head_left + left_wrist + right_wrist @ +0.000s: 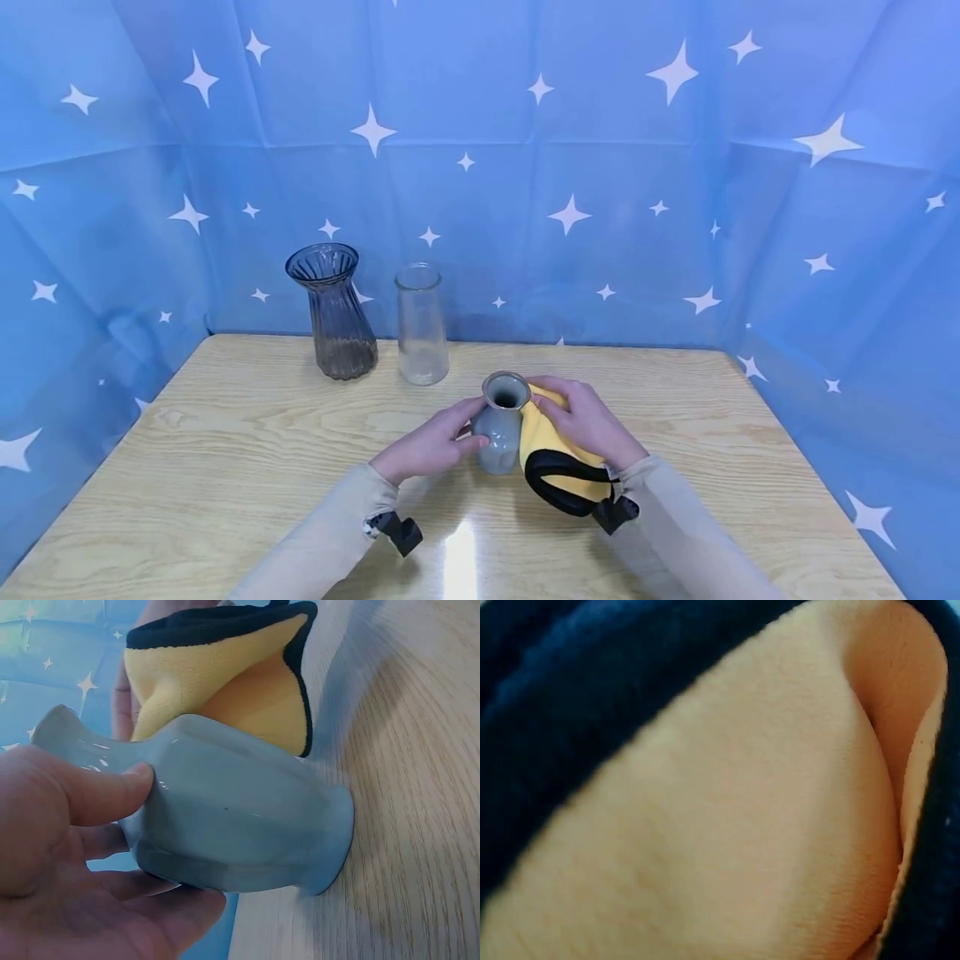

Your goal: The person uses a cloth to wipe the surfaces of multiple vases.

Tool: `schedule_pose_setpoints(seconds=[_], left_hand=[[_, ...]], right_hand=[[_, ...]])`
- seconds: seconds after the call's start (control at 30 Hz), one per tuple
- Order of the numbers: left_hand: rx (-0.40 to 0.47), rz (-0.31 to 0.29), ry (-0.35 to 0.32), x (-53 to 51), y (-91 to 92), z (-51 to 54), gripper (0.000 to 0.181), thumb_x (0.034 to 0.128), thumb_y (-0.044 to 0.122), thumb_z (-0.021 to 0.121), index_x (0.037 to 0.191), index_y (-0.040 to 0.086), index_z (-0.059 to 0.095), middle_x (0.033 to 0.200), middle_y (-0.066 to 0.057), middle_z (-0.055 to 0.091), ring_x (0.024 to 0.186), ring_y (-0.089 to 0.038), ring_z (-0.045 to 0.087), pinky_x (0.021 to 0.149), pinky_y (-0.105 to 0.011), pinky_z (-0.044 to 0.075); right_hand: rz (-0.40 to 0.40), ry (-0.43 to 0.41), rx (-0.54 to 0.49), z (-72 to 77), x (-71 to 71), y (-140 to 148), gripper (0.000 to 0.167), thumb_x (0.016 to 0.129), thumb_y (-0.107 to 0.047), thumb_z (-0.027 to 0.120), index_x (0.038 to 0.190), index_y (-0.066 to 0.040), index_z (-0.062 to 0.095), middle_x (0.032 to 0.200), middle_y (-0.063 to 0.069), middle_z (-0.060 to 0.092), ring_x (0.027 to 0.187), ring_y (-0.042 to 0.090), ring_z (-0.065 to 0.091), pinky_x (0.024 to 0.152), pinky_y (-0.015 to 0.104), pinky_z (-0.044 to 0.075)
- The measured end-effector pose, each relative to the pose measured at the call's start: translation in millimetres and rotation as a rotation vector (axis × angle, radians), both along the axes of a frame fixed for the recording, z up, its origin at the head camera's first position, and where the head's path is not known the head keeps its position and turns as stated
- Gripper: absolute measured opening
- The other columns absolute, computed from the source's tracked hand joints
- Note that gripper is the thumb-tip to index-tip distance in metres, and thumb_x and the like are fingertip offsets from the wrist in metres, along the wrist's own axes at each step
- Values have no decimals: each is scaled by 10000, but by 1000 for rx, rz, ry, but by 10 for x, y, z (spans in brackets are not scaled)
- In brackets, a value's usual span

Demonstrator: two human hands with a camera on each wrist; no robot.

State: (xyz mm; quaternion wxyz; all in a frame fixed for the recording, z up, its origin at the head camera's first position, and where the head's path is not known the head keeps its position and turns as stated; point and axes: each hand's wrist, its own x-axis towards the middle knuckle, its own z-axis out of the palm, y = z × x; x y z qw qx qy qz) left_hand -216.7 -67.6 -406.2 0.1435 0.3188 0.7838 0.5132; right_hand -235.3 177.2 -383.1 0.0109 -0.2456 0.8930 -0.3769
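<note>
A small grey-blue glazed vase (498, 435) stands upright on the table, its round mouth facing up. My left hand (441, 443) holds it from the left; in the left wrist view the thumb lies across the neck and the fingers curl round the far side of the vase (232, 814). My right hand (591, 421) grips a yellow cloth (542, 435) with a black border, against the vase's right side near the rim. Folds of the same cloth (705, 795) fill the right wrist view and hide the right fingers there.
Behind and to the left stand a tall dark ribbed glass vase (341, 325) with a flared rim and a clear glass vase (422, 333). A blue curtain (480, 183) with white stars surrounds the wooden table (247, 433) at the back and sides.
</note>
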Motion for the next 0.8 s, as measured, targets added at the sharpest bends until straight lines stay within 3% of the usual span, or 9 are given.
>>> schedule_pose_setpoints(seconds=[0.27,0.57,0.8], left_hand=[[9,-3,-5,4,-5,-4,575,987,11,506,1496,-32,242,1485,-212,333,1367,-327,317,1074,-472,331],[10,-1,-19,13,-1,-16,584,990,18,504,1504,-23,228,1495,-209,317,1376,-324,299,1075,-471,329],[16,-3,-20,14,-3,-5,586,990,17,505,1504,-24,227,1497,-213,309,1378,-325,295,1072,-468,334]], right_hand=[[-48,-74,-32,-134,3,77,344,1012,-136,509,1331,-23,567,1308,174,568,1157,315,559,941,481,462],[-66,-128,-86,-322,37,118,335,1006,-95,508,1321,1,569,1325,193,552,1236,359,492,1002,505,408],[-86,-126,-66,-424,54,70,325,996,-64,514,1302,28,575,1305,212,561,1223,370,500,994,514,413]])
